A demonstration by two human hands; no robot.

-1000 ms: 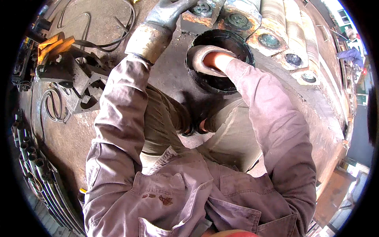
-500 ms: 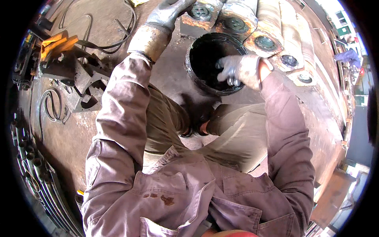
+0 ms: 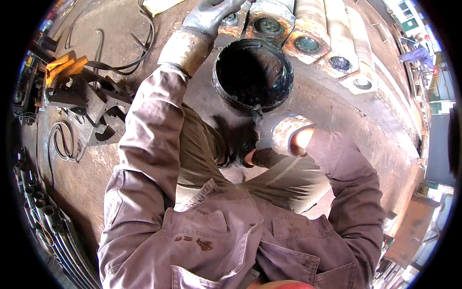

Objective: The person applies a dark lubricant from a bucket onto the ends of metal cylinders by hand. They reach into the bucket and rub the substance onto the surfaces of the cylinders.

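A black bucket (image 3: 221, 89) with a dark, greasy coating stands on the floor in front of my feet, its mouth facing up. My right hand (image 3: 279, 132), in a soiled grey glove, is at the near rim, with its fingers closed on the edge; the fingertips are smeared dark. Up at the top edge of the picture, my left hand (image 3: 207, 19), also gloved, reaches over the nearest ribbed pipe end (image 3: 231, 20). Its fingers are stretched out to the right and partly cut off by the picture edge. Dark greasy discs fill the rusty hexagonal ends of the pipes, such as this flange (image 3: 269, 26).
More ribbed pipes (image 3: 332, 24) lie side by side at the far right. On the left stand a metal fixture (image 3: 103, 103) with an orange cloth or glove (image 3: 65, 67) on it, and loops of dark cable (image 3: 62, 139). Several long rods (image 3: 50, 216) lie at the lower left.
My right hand has come out of the bucket and down to its near rim. The bucket and the pipes appear farther left in the picture. My left hand stays near the pipe end.
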